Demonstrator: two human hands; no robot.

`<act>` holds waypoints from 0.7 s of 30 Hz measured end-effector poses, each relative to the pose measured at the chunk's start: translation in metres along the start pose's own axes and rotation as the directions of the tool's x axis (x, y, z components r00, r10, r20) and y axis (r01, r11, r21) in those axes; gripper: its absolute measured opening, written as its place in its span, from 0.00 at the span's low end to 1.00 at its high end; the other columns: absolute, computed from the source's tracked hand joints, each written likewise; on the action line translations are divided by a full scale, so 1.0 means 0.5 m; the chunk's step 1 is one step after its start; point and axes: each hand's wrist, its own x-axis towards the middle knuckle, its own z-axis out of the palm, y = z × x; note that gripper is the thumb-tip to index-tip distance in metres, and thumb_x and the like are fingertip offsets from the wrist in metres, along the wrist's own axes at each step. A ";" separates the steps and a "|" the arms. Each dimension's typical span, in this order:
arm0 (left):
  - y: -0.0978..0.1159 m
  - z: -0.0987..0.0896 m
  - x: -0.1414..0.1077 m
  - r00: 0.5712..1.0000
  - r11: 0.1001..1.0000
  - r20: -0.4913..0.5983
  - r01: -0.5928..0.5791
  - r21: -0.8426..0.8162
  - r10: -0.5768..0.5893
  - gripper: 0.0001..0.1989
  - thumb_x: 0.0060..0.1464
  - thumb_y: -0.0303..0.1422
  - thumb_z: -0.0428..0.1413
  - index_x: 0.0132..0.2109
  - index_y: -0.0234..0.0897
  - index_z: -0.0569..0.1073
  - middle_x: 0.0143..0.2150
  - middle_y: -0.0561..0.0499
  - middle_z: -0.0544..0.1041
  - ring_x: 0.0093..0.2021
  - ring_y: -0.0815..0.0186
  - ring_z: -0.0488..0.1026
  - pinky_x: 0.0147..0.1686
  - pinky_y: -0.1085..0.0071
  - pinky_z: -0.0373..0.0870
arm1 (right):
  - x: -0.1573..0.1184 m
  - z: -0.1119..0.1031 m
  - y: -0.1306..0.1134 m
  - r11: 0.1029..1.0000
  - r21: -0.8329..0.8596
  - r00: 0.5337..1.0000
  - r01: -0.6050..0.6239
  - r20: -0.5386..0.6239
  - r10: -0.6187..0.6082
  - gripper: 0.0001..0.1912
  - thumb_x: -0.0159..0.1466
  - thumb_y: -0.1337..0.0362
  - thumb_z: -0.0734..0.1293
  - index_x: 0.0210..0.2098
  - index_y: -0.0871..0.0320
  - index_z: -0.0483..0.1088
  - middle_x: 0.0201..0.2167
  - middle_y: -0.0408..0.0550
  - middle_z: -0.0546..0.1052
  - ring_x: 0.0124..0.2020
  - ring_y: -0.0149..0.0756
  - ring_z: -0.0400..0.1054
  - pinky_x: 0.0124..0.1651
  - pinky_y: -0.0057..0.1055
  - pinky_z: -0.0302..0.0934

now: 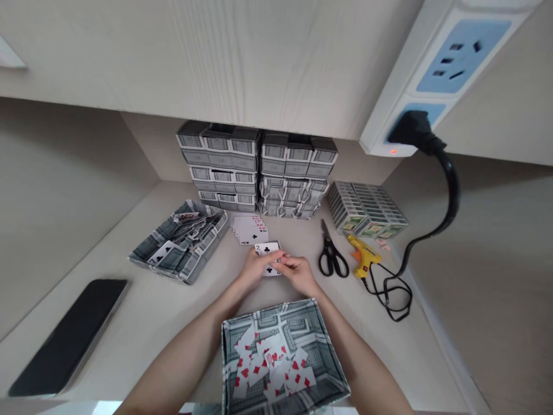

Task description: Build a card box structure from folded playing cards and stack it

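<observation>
Where the tabletop (133,340) reaches off to the left, a dark, flat slab (69,337) lies at a slant, and beyond it an open tray (201,259) papered with patterned card backs holds a jumble of cards. Next along, the left forearm (190,334) slants up and inward from the near side, bringing the left hand (253,268) to the left edge of the two of clubs (266,249); its thumb lies across the face, and its fingers are closed on the card, most of them hidden underneath. Just past that hand, overlapping cards (253,230) lie face up, with stacked patterned boxes (259,167) behind them. Between the forearms, close to the person, an open box (322,351) holds white pieces with red suit marks. The two of clubs sits beyond it, between both hands. From the right, the other forearm (354,346) angles inward, and the right hand (298,274) has its fingers gathered close together at the card's right side; I can't tell whether they pinch it. Further right are black scissors (332,257), a block of packs (367,210) and a yellow glue gun (365,256), whose black cord (451,190) climbs to the white power strip (410,86).
</observation>
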 end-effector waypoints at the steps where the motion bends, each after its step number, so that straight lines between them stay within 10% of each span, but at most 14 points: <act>1: 0.000 0.001 0.001 1.000 1.000 -0.015 -0.002 0.001 0.002 0.11 0.36 0.34 0.63 0.29 0.31 0.75 0.27 0.48 0.78 0.29 0.64 0.74 0.31 0.70 0.69 | 0.001 0.001 0.000 1.000 -0.002 1.000 0.001 -0.013 -0.001 0.14 0.50 0.57 0.68 0.14 0.60 0.67 0.16 0.39 0.61 0.22 0.27 0.55 0.28 0.26 0.53; 15: 0.006 0.005 0.001 0.998 0.997 -0.005 0.065 -0.041 -0.065 0.19 0.39 0.42 0.60 0.32 0.28 0.75 0.29 0.43 0.78 0.31 0.59 0.75 0.33 0.67 0.70 | 0.000 0.002 -0.004 0.994 0.104 0.999 -0.025 -0.020 0.028 0.12 0.48 0.57 0.70 0.18 0.60 0.72 0.20 0.41 0.69 0.27 0.31 0.61 0.34 0.29 0.56; 21: -0.002 -0.006 0.018 0.994 0.993 0.019 -0.108 -0.052 0.109 0.21 0.44 0.47 0.55 0.37 0.32 0.74 0.35 0.46 0.77 0.34 0.64 0.73 0.34 0.70 0.68 | 0.006 -0.023 -0.001 0.982 0.154 0.985 -0.109 -0.113 0.127 0.12 0.49 0.56 0.69 0.20 0.60 0.71 0.18 0.40 0.69 0.21 0.28 0.59 0.27 0.26 0.54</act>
